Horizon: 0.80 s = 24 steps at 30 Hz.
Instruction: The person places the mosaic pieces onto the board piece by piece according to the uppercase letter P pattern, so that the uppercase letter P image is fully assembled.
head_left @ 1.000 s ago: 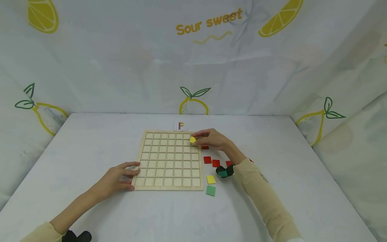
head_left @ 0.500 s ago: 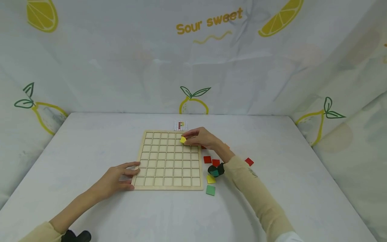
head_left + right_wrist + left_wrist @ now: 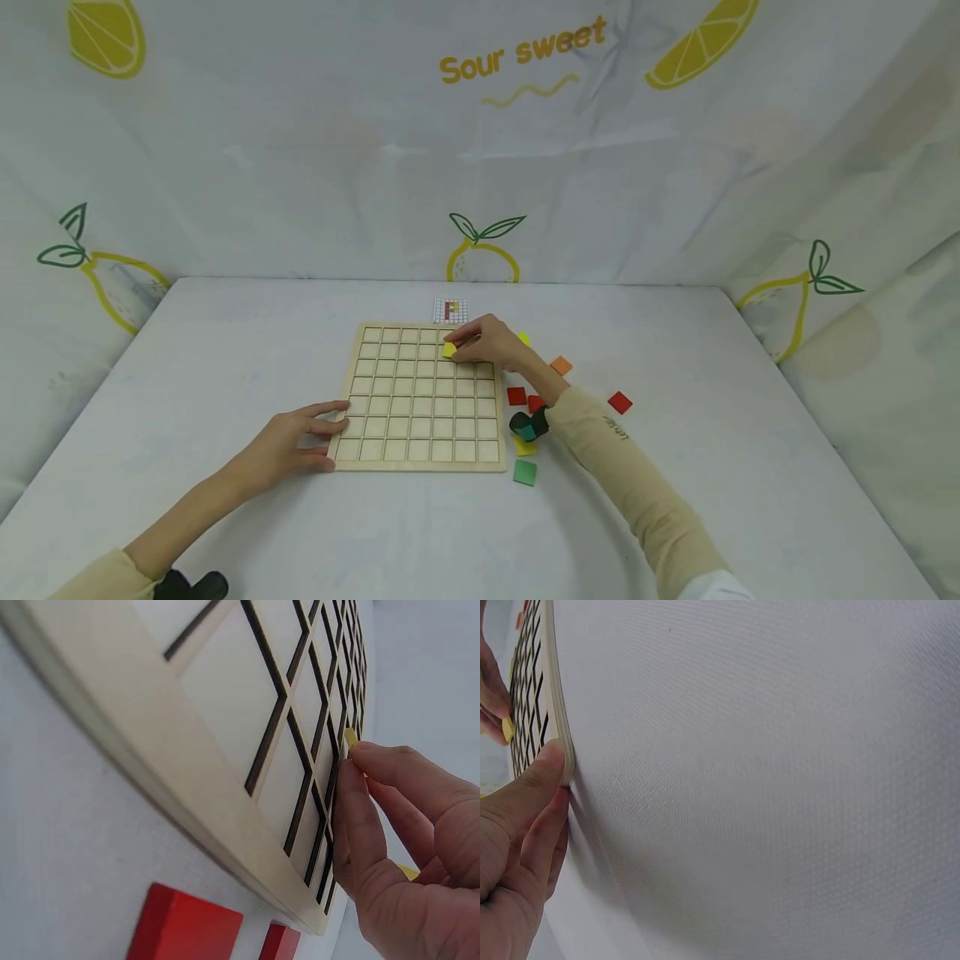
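A pale wooden grid board (image 3: 498, 433) with rows of square cells lies flat on the white table. My left hand (image 3: 288, 446) grips its left edge near the front corner; in the left wrist view the thumb (image 3: 549, 759) lies on top of the rim, with fingers against the side below. Between thumb and fingertips, my right hand (image 3: 491, 343) pinches a yellow square tile (image 3: 448, 350) over the upper right part of the grid. From the right wrist, that yellow tile (image 3: 350, 738) appears tilted on edge, right at the cells.
Right of the board lie red tiles (image 3: 516, 396), a yellow tile (image 3: 526, 447), a green tile (image 3: 525, 472) and an orange tile (image 3: 561, 366). Another red tile (image 3: 619, 402) sits farther right. Behind the board is a small printed grid card (image 3: 451, 311) with coloured squares.
My right hand has moved left with the yellow tile, from the board's right edge to farther inside the grid. An orange tile has come into sight behind the forearm. My left hand stays put.
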### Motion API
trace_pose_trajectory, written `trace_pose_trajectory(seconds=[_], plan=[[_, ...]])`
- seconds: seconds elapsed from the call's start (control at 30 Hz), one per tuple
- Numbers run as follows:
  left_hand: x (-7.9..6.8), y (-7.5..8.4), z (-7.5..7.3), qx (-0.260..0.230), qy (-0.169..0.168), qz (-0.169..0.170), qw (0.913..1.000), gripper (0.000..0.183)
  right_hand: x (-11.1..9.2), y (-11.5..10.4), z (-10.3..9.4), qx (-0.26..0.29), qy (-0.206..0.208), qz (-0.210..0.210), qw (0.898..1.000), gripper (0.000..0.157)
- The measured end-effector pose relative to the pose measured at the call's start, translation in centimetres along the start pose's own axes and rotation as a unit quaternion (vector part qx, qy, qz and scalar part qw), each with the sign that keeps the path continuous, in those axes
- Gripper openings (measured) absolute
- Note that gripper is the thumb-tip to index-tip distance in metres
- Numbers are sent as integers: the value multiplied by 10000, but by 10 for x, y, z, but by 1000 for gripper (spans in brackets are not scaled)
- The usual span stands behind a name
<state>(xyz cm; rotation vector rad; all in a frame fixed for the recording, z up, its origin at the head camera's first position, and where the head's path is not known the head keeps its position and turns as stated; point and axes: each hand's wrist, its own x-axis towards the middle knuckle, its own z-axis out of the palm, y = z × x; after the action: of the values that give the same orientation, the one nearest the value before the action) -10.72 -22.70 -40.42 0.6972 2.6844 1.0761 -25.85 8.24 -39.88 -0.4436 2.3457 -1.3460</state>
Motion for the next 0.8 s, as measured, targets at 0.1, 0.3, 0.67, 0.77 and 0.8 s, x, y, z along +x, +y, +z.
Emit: trace_pose_trajectory(seconds=[0.1, 0.3, 0.67, 0.77, 0.8], plan=[[0, 1, 0, -17, 6, 16, 10000, 56, -1, -2, 0, -52, -46, 10, 10000, 30], [-1, 2, 0, -45, -23, -5, 10000, 54, -1, -2, 0, -80, -121, -74, 9999, 30], [-1, 2, 0, 80, 16, -98, 9999, 56, -1, -1, 1, -62, -109, -297, 9995, 31], [0, 1, 0, 176, 43, -104, 9998, 57, 0, 0, 1, -75, -20, -324, 9994, 29], [0, 1, 0, 204, 44, -102, 9997, 59, 0, 0, 1, -58, 12, -322, 9995, 28]])
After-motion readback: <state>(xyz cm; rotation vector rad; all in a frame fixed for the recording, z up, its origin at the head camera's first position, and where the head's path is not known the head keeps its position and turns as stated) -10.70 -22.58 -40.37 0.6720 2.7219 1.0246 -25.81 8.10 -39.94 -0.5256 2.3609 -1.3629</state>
